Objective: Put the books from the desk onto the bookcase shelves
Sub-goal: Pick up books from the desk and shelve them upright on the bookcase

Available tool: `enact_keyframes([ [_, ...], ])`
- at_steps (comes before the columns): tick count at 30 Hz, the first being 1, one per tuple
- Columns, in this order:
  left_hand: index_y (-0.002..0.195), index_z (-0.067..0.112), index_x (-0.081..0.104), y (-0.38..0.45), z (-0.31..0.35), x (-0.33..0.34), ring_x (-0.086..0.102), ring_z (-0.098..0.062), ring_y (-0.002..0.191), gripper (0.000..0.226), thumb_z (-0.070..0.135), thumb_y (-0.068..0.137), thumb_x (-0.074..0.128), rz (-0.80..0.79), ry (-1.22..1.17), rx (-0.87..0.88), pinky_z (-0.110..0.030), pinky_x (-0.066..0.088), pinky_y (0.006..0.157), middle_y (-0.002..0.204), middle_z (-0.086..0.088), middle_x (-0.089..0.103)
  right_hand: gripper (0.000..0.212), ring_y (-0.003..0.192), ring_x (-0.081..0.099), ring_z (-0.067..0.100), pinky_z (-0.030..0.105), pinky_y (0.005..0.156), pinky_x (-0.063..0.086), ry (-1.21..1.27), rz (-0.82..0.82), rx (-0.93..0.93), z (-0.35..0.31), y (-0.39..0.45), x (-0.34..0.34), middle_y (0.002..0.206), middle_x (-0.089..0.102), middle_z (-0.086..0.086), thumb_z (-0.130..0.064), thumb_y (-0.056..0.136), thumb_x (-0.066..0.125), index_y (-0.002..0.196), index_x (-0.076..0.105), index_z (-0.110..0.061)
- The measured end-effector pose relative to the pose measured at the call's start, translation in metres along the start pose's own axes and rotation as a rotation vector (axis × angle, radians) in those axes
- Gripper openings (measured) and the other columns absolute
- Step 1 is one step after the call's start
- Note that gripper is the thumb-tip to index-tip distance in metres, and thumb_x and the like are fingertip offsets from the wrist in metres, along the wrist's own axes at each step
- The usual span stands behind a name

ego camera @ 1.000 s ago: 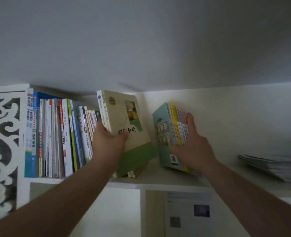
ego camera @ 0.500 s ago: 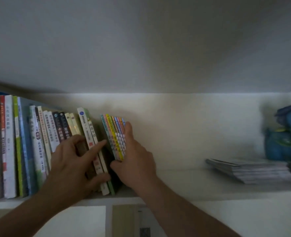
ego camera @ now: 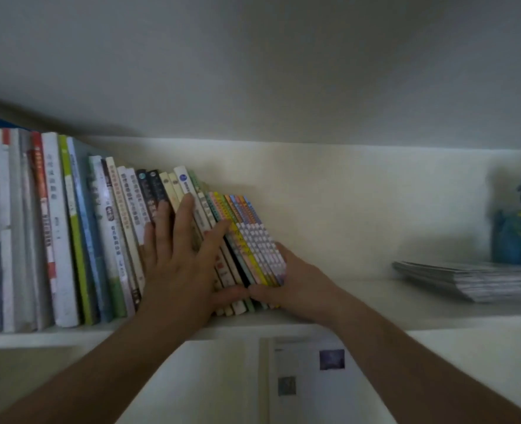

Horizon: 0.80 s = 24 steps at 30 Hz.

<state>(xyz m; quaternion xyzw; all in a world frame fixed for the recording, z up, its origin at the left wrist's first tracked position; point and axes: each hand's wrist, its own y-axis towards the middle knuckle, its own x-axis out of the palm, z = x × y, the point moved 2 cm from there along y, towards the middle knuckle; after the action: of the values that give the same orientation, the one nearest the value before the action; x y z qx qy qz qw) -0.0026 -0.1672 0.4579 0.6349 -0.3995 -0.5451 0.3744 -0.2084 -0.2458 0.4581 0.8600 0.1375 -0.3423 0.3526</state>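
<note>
I read this as late in one shelving step: the set of thin paperbacks with bright striped and checkered spines [ego camera: 254, 240] already stands on the white bookcase shelf [ego camera: 360, 304], leaning left against the long row of upright books with mixed white, green and blue spines [ego camera: 78, 234]. My left hand [ego camera: 179, 270] lies flat on the spines at the right end of that row, fingers straight and spread, pressing rather than gripping. My right hand [ego camera: 296, 286] sits at the foot and right side of the thin set; its thumb lies along the lower front edge, but the fingers go behind the books, so I cannot tell whether they curl round them or just push.

What seems left here is to square the slanted books and let go. Further right on the same shelf, well apart, lies a flat stack of grey-edged booklets [ego camera: 467, 280], and beyond it a blurred blue soft toy [ego camera: 519, 234]. Below the shelf I see a white panel with small dark pictures [ego camera: 314, 377].

The desk is out of view, so I cannot judge how many books remain there; the shelf has open room between the row and the stack
</note>
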Motion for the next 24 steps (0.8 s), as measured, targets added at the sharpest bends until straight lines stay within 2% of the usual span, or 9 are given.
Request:
enact_keyframes([
  [1, 0.161, 0.034, 0.035, -0.002, -0.002, 0.0, -0.004, -0.05, 0.158, 0.116, 0.101, 0.066, 0.037, -0.025, -0.002, 0.008, -0.068, 0.005, 0.125, 0.174, -0.019, 0.0, 0.09, 0.127, 0.059, 0.005, 0.036, 0.11, 0.05, -0.042, -0.023, 0.006, 0.004, 0.001, 0.002, 0.146, 0.056, -0.027, -0.071, 0.078, 0.078, 0.154, 0.035, -0.053],
  [3, 0.165, 0.037, 0.023, -0.005, -0.008, -0.001, -0.01, -0.047, 0.159, 0.12, 0.102, 0.065, 0.034, -0.053, 0.008, 0.038, -0.066, 0.004, 0.126, 0.175, -0.016, -0.009, 0.087, 0.125, 0.06, 0.003, 0.038, 0.11, 0.051, -0.038, -0.057, 0.011, 0.004, 0.006, 0.006, 0.144, 0.059, -0.026, -0.071, 0.076, 0.08, 0.152, 0.041, -0.053],
  [5, 0.167, 0.04, 0.011, -0.008, -0.017, -0.002, -0.015, -0.044, 0.159, 0.123, 0.103, 0.063, 0.035, -0.064, 0.008, 0.062, -0.063, 0.0, 0.127, 0.174, -0.013, -0.016, 0.089, 0.124, 0.061, 0.0, 0.037, 0.109, 0.051, -0.004, -0.088, -0.003, -0.004, 0.011, 0.013, 0.141, 0.061, -0.027, -0.063, 0.076, 0.084, 0.152, 0.039, -0.055],
  [8, 0.167, 0.04, 0.006, -0.006, -0.027, -0.003, -0.016, -0.042, 0.159, 0.127, 0.103, 0.062, 0.039, -0.064, -0.012, 0.087, -0.06, -0.003, 0.127, 0.174, -0.011, -0.018, 0.097, 0.126, 0.063, 0.003, 0.041, 0.11, 0.052, 0.054, -0.097, -0.007, -0.009, 0.018, 0.025, 0.141, 0.062, -0.024, -0.056, 0.071, 0.087, 0.153, 0.036, -0.054],
  [11, 0.167, 0.037, -0.001, -0.002, -0.026, -0.003, -0.022, -0.043, 0.157, 0.128, 0.099, 0.065, 0.045, -0.096, 0.004, 0.094, -0.058, -0.009, 0.126, 0.172, -0.013, -0.024, 0.096, 0.128, 0.061, 0.005, 0.039, 0.112, 0.05, 0.002, -0.104, 0.02, -0.015, 0.018, 0.025, 0.145, 0.059, -0.023, -0.054, 0.078, 0.086, 0.156, 0.029, -0.053],
  [14, 0.168, 0.034, 0.001, -0.015, -0.026, -0.005, -0.021, -0.043, 0.158, 0.112, 0.09, 0.081, 0.045, -0.103, 0.0, 0.121, -0.059, -0.009, 0.127, 0.173, -0.012, -0.019, 0.095, 0.12, 0.064, 0.015, 0.035, 0.101, 0.053, -0.142, -0.078, 0.082, -0.025, 0.005, 0.023, 0.142, 0.062, -0.012, -0.064, 0.084, 0.077, 0.158, 0.02, -0.045],
  [17, 0.168, 0.031, 0.011, -0.041, -0.03, -0.004, -0.009, -0.041, 0.16, 0.083, 0.067, 0.1, 0.04, -0.078, -0.033, 0.132, -0.064, 0.007, 0.128, 0.176, -0.01, -0.006, 0.101, 0.099, 0.069, 0.024, 0.043, 0.086, 0.058, -0.304, 0.027, 0.213, -0.03, -0.015, 0.035, 0.125, 0.069, 0.002, -0.084, 0.082, 0.055, 0.158, 0.011, -0.035],
  [20, 0.167, 0.026, 0.02, -0.059, -0.028, -0.001, -0.001, -0.041, 0.161, 0.072, 0.062, 0.106, 0.032, -0.064, -0.016, 0.14, -0.064, 0.015, 0.126, 0.176, -0.011, 0.003, 0.076, 0.085, 0.067, 0.024, 0.045, 0.081, 0.058, -0.342, 0.071, 0.27, -0.032, -0.024, 0.041, 0.101, 0.067, 0.002, -0.084, 0.089, 0.047, 0.14, 0.029, -0.03],
  [24, 0.167, 0.025, 0.022, -0.062, -0.027, -0.002, -0.001, -0.04, 0.161, 0.071, 0.061, 0.106, 0.032, -0.089, -0.032, 0.133, -0.063, 0.014, 0.127, 0.176, -0.009, 0.004, 0.064, 0.081, 0.063, 0.015, 0.034, 0.071, 0.051, -0.366, 0.078, 0.294, -0.04, -0.032, 0.038, 0.094, 0.063, -0.006, -0.084, 0.09, 0.046, 0.128, 0.035, -0.034],
])
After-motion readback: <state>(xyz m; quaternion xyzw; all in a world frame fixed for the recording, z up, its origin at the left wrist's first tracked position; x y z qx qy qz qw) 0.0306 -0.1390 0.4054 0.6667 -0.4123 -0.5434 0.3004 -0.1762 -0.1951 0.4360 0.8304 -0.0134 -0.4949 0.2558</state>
